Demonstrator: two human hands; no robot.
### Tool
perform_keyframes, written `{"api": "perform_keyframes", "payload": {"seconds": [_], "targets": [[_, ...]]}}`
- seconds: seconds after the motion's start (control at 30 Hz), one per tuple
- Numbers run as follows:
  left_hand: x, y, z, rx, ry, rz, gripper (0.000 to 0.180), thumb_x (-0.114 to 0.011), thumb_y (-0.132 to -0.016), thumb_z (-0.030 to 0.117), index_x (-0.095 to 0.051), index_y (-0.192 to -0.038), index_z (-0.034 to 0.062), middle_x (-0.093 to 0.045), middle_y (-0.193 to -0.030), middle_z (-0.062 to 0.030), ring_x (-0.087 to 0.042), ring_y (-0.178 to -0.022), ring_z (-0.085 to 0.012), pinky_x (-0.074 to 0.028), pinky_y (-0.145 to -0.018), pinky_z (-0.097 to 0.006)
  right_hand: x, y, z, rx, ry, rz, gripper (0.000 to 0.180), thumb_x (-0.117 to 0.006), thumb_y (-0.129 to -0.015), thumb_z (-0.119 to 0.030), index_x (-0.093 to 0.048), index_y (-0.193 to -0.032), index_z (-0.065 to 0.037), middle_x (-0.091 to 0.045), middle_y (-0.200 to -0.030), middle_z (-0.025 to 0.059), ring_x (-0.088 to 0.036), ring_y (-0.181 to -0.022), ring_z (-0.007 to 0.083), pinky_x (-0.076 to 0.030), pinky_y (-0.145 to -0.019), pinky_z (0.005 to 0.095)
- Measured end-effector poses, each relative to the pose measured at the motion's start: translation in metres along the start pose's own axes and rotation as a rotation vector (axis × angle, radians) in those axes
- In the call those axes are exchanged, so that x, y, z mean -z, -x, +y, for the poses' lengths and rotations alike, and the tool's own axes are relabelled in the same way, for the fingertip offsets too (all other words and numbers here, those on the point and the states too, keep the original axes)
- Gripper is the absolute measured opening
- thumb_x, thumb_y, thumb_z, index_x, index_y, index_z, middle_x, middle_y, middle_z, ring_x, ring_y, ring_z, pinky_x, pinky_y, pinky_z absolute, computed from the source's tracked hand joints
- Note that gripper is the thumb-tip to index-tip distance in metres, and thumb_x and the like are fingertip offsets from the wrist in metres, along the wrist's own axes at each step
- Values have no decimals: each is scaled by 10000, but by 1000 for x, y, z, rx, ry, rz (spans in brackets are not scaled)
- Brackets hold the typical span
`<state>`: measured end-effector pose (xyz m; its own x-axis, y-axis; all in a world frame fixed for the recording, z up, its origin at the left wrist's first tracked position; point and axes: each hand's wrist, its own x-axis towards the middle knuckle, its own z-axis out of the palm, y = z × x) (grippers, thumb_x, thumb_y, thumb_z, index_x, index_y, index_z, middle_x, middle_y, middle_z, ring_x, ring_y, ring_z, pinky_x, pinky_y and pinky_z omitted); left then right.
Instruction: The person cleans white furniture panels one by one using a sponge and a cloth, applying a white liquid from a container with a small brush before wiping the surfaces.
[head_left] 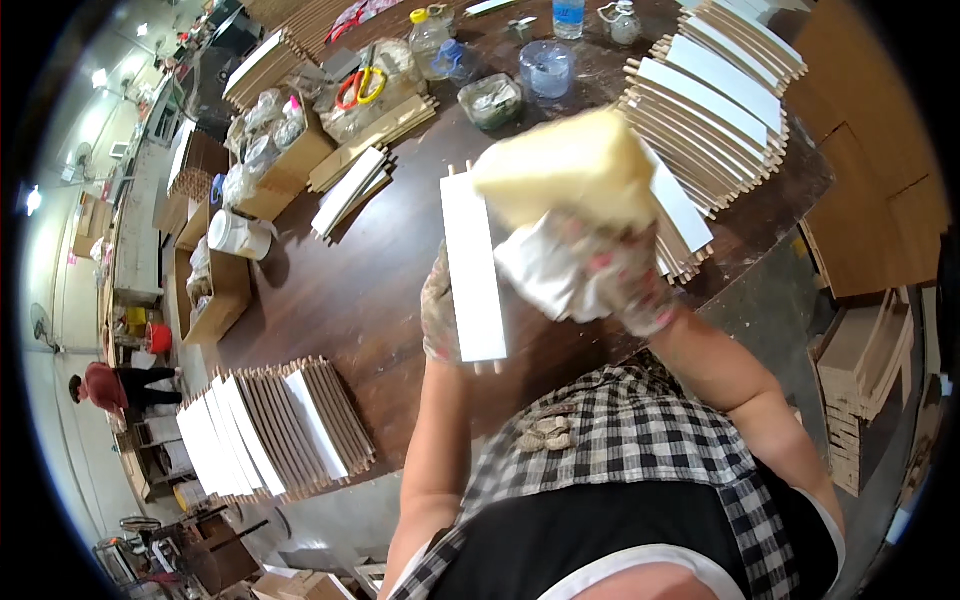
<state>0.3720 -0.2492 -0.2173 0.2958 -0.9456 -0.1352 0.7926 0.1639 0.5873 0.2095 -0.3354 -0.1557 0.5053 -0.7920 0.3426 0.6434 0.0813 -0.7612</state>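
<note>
My left hand (438,310), in a patterned glove, is closed round the left edge of a narrow white board (474,270). The board stands lengthwise before me, with thin wooden dowel ends poking out at its top and bottom. To its right, my right hand (645,285), in a similar floral glove, grips a pale yellow block like a sponge (565,165), smeared by motion. A crumpled white cloth (555,270) shows at the same hand, under the block; whether the fingers hold both is hard to see. The block's left end overlaps or nearly meets the board's upper right edge.
White doweled boards are stacked at the near left (265,430) and far right (710,110) of the brown table (350,300). Left of centre stand a white tub (238,235) and a cardboard box (290,165). Scissors (370,85), bottles and a plastic bowl (490,100) lie farther back. Someone stands far left.
</note>
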Motion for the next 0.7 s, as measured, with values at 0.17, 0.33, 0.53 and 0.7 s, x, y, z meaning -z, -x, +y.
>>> {"api": "perform_keyframes", "payload": {"seconds": [0.17,0.33,0.53,0.7], "targets": [[88,-4,-38,-305,-908,-185,435,-496,-911,275,-428,-1280,54,-530,-1166,-81,-520,-1073,-199,-461,-891,-316,-48,14,26,492,863,-447,722,-781,-667,-319,-472,-1273,-74,-569,-1161,134,-601,-1022,235,-559,-799,339],[10,25,-20,393,174,-75,430,-526,-910,332,-471,-1240,62,-574,-1090,-98,-589,-904,-204,-515,-800,-307,-16,-43,28,752,1319,-311,584,-764,-656,-223,-528,-1175,-98,-553,-1114,77,-632,-851,205,-578,-658,296],[-44,46,1,313,189,-93,365,-473,-951,277,-521,-1187,3,-624,-1048,-110,-622,-875,-192,-535,-746,-327,55,-117,0,470,996,127,472,-721,-778,-197,-468,-1159,-81,-587,-1038,108,-636,-845,215,-567,-719,313],[-25,38,6,255,128,-46,392,-485,-938,216,-446,-1310,101,-558,-1131,-96,-586,-930,-190,-530,-706,-312,48,-94,-7,328,660,148,430,-679,-799,-65,-474,-1174,-19,-606,-1030,79,-622,-900,164,-533,-775,278]]}}
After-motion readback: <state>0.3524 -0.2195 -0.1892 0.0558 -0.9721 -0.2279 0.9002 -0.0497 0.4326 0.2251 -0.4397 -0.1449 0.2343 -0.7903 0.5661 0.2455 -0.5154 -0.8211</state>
